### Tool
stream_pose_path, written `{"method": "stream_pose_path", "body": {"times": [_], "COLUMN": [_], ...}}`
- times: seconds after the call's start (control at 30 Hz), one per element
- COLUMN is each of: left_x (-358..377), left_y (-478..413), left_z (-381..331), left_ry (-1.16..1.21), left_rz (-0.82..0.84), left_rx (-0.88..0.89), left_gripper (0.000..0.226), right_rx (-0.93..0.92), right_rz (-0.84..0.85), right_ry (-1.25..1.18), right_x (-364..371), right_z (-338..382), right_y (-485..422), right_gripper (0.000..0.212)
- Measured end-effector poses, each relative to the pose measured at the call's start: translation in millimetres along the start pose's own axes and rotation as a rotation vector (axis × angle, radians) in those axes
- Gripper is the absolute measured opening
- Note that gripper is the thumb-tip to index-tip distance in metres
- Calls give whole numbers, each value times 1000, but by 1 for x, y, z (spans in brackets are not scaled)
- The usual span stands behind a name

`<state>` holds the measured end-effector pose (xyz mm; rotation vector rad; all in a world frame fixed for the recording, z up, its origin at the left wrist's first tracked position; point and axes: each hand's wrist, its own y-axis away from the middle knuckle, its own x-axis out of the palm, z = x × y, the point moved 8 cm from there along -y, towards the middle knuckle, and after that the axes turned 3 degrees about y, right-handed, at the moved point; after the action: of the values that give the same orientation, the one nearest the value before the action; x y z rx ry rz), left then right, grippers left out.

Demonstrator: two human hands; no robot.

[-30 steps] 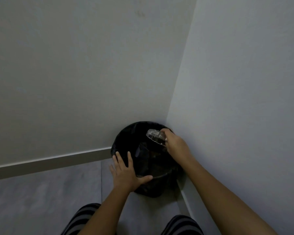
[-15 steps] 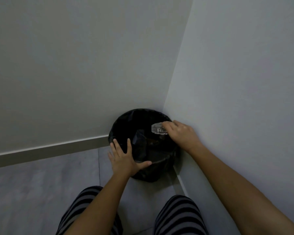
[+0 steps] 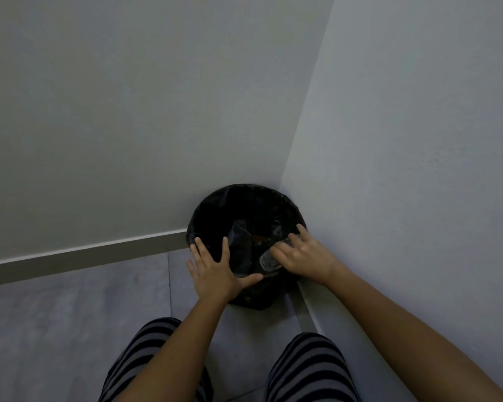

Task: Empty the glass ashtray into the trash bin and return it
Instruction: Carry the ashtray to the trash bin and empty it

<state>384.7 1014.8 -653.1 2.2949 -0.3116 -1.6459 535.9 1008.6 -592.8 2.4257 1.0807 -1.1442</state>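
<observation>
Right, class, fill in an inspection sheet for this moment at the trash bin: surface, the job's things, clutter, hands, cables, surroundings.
Surface: grey tiled floor, dim light.
Job's things: black-lined trash bin in the wall corner; glass ashtray held over the bin's opening, its tilt hard to judge.
Clutter: something brownish deep in the bin, too dark to name; nothing else seen.
Hands: left hand spread flat on the bin's near rim; right hand grips the ashtray from above.
Cables: nothing seen.
Surroundings: two plain walls meeting at a corner, skirting board, the person's striped trousers below.
</observation>
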Motion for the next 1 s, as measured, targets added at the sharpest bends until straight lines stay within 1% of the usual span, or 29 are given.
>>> {"method": "stream_pose_path", "body": {"times": [0.07,0.1,0.2,0.33,0.43,0.47,0.57,0.6,0.7,0.73,0.83,0.87,0.97,1.0], "left_x": [0,0,0,0,0,0,-1,-1,-2,-2,-3,-3,-1,-2], "left_y": [-1,-2,0,-1,0,0,1,2,3,3,2,3,5,5], "left_z": [1,1,0,0,0,0,0,0,0,0,0,0,-2,-2], "left_ry": [0,3,1,6,5,8,29,36,43,44,53,56,60,68], "left_rz": [9,9,-7,-11,-28,-37,-53,-57,-75,-80,-82,-83,-93,-98], "left_rx": [-7,-8,5,-2,7,9,8,9,17,18,13,17,30,27], "left_gripper": [124,124,124,123,123,122,124,125,130,130,129,130,130,130], "right_rx": [92,92,-39,49,-40,-34,86,94,-42,-50,36,26,-98,-99], "right_rz": [1,0,-33,-76,-82,-79,-90,-97,-106,-99,-62,-66,-57,-55], "right_ry": [-18,0,94,87,165,162,97,109,173,168,112,126,163,158], "right_x": [-2,-2,-4,-10,-7,-6,-7,-8,-11,-11,-11,-12,-15,-17], "right_z": [-11,-12,-1,-14,-4,-4,-14,-14,-3,-3,-13,-12,-5,-7], "right_y": [-3,-3,0,-4,3,4,1,1,4,2,-2,-1,2,-1], "right_gripper": [24,24,25,23,27,27,31,32,29,29,23,22,14,13]}}
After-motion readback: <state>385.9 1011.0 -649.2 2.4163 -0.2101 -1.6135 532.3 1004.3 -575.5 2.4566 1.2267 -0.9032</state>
